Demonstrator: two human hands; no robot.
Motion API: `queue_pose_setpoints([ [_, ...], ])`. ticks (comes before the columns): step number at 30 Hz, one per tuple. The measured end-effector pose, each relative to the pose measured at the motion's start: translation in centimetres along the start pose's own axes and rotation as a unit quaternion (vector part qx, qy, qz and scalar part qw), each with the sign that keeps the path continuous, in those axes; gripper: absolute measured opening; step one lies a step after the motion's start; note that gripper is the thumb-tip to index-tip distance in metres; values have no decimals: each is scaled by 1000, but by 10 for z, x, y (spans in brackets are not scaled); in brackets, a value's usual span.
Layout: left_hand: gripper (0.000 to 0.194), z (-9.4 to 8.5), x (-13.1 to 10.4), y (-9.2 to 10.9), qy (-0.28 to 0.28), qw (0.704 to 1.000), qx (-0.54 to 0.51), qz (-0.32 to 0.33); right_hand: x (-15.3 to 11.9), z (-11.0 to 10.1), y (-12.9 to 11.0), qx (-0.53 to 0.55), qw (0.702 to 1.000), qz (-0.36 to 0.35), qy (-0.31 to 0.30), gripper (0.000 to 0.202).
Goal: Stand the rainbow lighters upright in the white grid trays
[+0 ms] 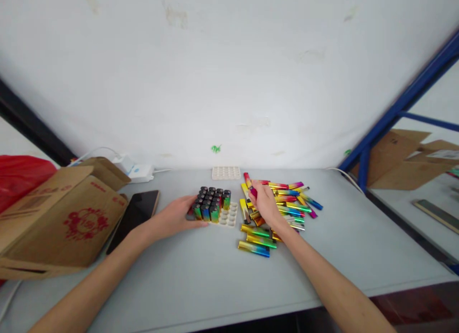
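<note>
Near the middle of the table, a white tray (229,217) with round hollows holds several metallic, colour-fading lighters (214,212) upright, their black ends up. Hollows on its right side are bare. My left hand (179,217) cups the tray's left front corner, thumb along the front and fingers at the side. Over the left part of a loose pile of shiny lighters (254,249), my right hand (264,201) is closed on a lighter (253,192) with a purple-red end. A red-and-yellow lighter (246,179) shows just beyond those fingers, partly hidden.
Another white tray (226,173) lies by the wall. To the left are a dark phone (138,213), a brown cardboard box (68,223), a red bag (25,177) and a white power strip (141,173). A blue metal frame (387,117) and open cartons (401,158) stand at right.
</note>
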State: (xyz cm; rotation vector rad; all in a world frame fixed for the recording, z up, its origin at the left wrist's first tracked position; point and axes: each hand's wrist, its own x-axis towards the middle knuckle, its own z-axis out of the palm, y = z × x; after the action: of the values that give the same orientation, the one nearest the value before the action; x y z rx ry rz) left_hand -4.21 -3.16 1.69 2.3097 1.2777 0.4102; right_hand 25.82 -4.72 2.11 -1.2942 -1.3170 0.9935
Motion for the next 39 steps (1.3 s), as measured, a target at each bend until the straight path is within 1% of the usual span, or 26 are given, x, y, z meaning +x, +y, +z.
queue_pose_setpoints([
  [4,70,0,0,-1,-6,1000,2,-5,0,2,7,-21,1000,-10,-6,59],
  [8,69,2,1,-5,-5,1000,-5,-4,0,3,12,-19,1000,-14,-11,66],
  [10,69,2,1,-5,-1,1000,-5,-3,-2,2,11,-36,999,-35,-14,69],
  [13,68,0,0,-1,-2,1000,3,5,-6,-1,7,-108,986,-120,-27,64],
  [17,64,-1,0,3,-9,1000,5,12,-12,-3,-1,-200,943,-261,-51,45],
  [19,66,-1,0,4,-14,1000,-1,11,-14,-2,-3,-215,928,-300,-41,39],
  [20,66,-1,0,4,-14,1000,-5,10,-15,-1,-4,-221,925,-308,-31,37],
  [22,66,-1,0,5,-11,1000,-10,9,-17,1,-5,-224,927,-300,-7,37],
  [24,64,-2,-1,6,-8,1000,-11,9,-19,4,-6,-211,940,-268,3,37],
  [26,63,-2,-1,7,-8,1000,-11,9,-20,8,-4,-195,952,-238,-12,35],
  [28,65,-2,-1,7,-6,1000,-9,9,-20,11,-1,-201,952,-227,-47,33],
  [31,66,-1,0,6,-5,1000,-7,9,-18,12,3,-254,934,-233,-97,33],
  [34,65,-1,1,4,-8,1000,-7,9,-14,6,3,-310,907,-257,-126,33],
  [37,65,0,1,4,-9,1000,-10,11,-14,1,-1,-352,883,-279,-137,34],
  [39,63,-1,1,4,-8,1000,-8,10,-15,2,-3,-380,873,-278,-129,34],
])
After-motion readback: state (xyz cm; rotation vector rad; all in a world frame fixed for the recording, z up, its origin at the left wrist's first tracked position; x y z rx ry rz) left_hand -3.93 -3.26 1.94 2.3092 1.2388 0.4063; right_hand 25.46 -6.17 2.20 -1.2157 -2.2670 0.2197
